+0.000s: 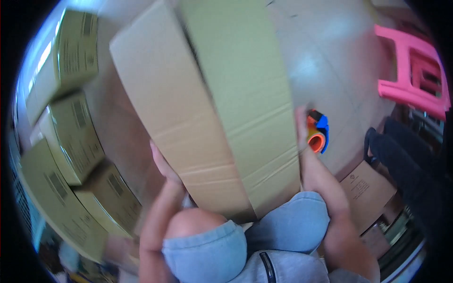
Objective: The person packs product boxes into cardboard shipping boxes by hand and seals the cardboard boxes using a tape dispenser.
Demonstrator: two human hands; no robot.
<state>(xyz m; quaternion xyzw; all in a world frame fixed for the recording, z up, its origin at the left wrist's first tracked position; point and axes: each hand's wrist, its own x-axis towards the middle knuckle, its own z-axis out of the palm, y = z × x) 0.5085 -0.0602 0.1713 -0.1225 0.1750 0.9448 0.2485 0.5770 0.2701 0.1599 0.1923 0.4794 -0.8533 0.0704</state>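
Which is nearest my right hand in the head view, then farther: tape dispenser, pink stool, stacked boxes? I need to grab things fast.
1. Tape dispenser, just beside the right hand.
2. Pink stool, upper right.
3. Stacked boxes, far left.

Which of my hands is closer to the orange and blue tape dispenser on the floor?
Right. Your right hand grips the right edge of the big cardboard box, just beside the tape dispenser. Your left hand holds the box's opposite side, with the box between it and the dispenser.

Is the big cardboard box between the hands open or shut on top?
Shut: the cardboard box's two top flaps meet along a dark centre seam, lying flat. Whether tape seals it, cannot tell.
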